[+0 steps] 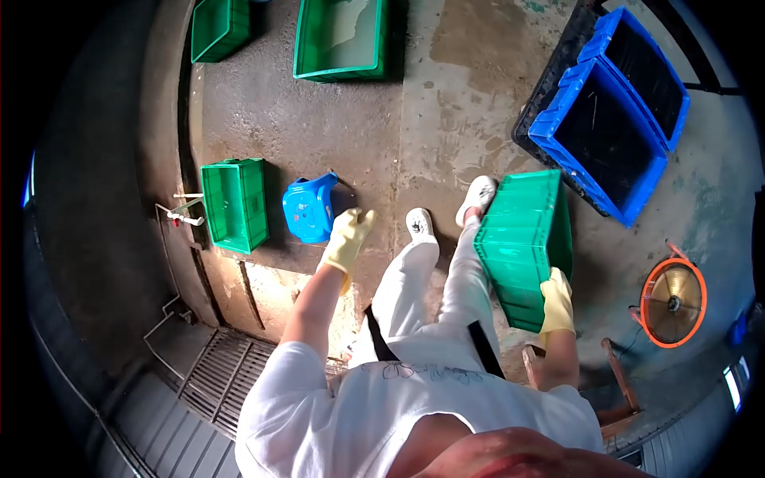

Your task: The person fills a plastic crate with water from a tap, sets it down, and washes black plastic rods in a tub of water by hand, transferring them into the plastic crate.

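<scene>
My right hand [558, 301], in a pale yellow rubber glove, is closed on the rim of a green plastic crate [518, 231]. The crate hangs tilted on its side by my right leg, with its bottom or a side wall facing the camera. My left hand [349, 239], gloved the same way, holds nothing, its fingers a little curled and apart. Nearest to it is a small blue plastic stool [309, 209]. Left of the stool stands another green crate [237, 205] by the wall, below a white pipe tap [188, 217].
Two more green crates [221, 30] [341, 77] stand ahead; the larger holds water. At right lie blue crates [550, 135] with dark insides on a black base. An orange round fan [674, 303] and a wooden frame [623, 374] are nearby. The concrete floor [446, 119] is wet.
</scene>
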The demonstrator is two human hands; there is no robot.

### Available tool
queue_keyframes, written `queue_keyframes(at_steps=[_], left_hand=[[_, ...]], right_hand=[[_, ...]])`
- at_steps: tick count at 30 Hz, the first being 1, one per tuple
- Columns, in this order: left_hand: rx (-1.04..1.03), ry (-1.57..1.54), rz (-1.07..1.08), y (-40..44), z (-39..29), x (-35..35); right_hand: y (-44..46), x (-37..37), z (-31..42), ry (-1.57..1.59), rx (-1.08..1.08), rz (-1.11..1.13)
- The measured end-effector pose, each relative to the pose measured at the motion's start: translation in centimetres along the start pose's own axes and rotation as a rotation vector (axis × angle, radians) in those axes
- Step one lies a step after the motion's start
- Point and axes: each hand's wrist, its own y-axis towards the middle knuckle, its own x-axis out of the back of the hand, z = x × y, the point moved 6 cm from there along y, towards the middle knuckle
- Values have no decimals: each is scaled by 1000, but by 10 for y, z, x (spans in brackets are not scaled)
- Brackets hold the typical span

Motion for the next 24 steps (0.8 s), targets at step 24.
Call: queue_keyframes(at_steps=[24], left_hand=[[43,-609,-184,43,19,-52]], right_hand=[[-29,41,360,195,1656,-267]])
